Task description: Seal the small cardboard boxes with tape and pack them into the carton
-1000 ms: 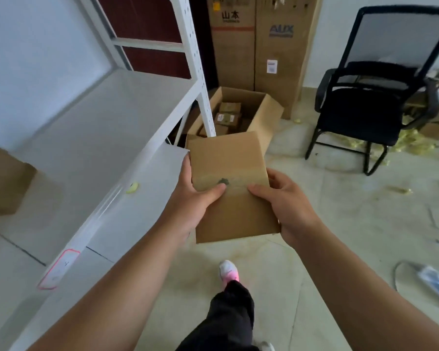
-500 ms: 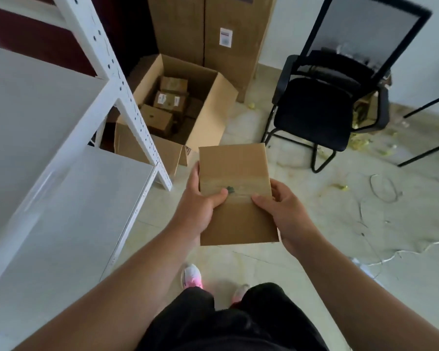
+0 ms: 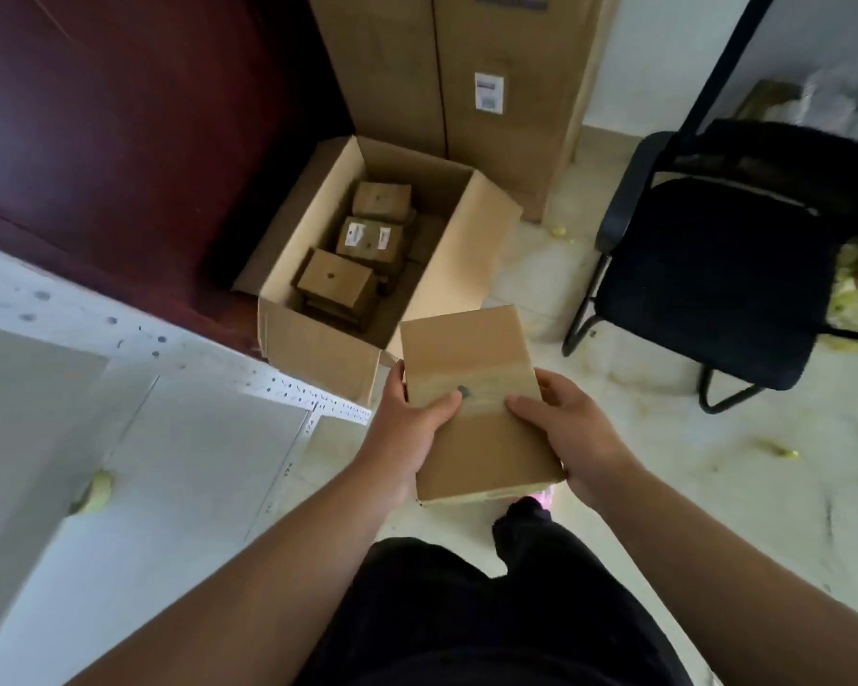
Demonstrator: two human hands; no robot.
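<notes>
Held item: a small, flat, brown cardboard box (image 3: 476, 403), carried level between both hands above the pale floor. The left hand (image 3: 407, 423) grips its left edge, thumb on top and fingers beneath. The right hand (image 3: 570, 433) grips the right edge the same way. A glossy band crosses the top under both thumbs, probably tape.

Destination: the large open brown carton (image 3: 318, 349) sits on the floor just ahead and left of the hands. Several small brown boxes (image 3: 335, 282) lie loosely inside at differing angles.

Risks, as judged:
- Released from this height, the box could land skewed on the uneven pile and waste space.
- The carton's upright right flap stands nearest the hands and could catch the box on entry.
- If the grip is on the edges only, it may slip as one hand lets go.

Surroundings: the corner of a white perforated metal shelf (image 3: 194, 438) juts close beside the left forearm and narrows the approach. A black office chair (image 3: 714, 289) stands right of the hands, well apart. Tall brown cartons (image 3: 506, 116) stand beyond. Yellow scraps (image 3: 778, 450) litter the floor.
</notes>
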